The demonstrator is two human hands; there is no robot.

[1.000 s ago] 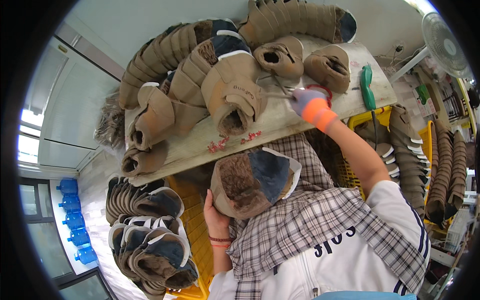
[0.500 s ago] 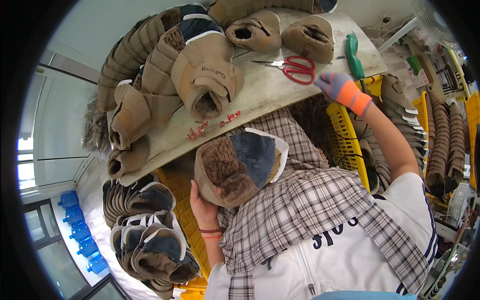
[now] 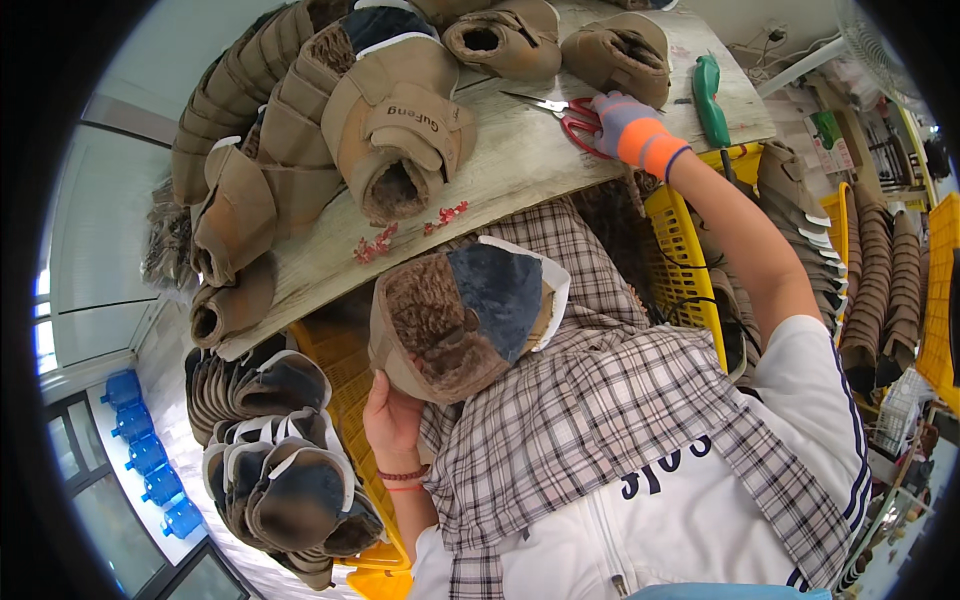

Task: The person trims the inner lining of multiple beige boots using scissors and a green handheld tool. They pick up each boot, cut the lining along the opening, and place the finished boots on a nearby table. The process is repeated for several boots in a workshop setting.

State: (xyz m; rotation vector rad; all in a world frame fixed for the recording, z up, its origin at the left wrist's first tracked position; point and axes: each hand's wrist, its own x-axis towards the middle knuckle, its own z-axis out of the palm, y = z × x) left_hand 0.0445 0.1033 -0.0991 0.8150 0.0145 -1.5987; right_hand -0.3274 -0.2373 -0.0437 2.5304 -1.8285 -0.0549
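Observation:
A fleece-lined boot upper (image 3: 430, 320), tan outside with brown pile, a dark blue lining and a white edge, rests on my lap. My left hand (image 3: 393, 418) grips its lower left side, thumb outside and the other fingers largely hidden beneath. On the table, my right hand (image 3: 622, 128), in a grey and orange glove, has its fingers over the red handles of a pair of scissors (image 3: 578, 128). The scissors lie flat, blades pointing left. Right of that hand lies a green-handled tool (image 3: 708, 100).
Tan boots (image 3: 400, 125) and stacked uppers crowd the left and back of the table (image 3: 490, 165). Red scraps (image 3: 375, 243) lie near its front edge. Yellow baskets (image 3: 683, 250) stand below on both sides. More uppers (image 3: 300, 500) are piled at the lower left.
My right hand has moved left onto the scissors' handles. My left hand still holds the boot upper. The whole view has shifted slightly.

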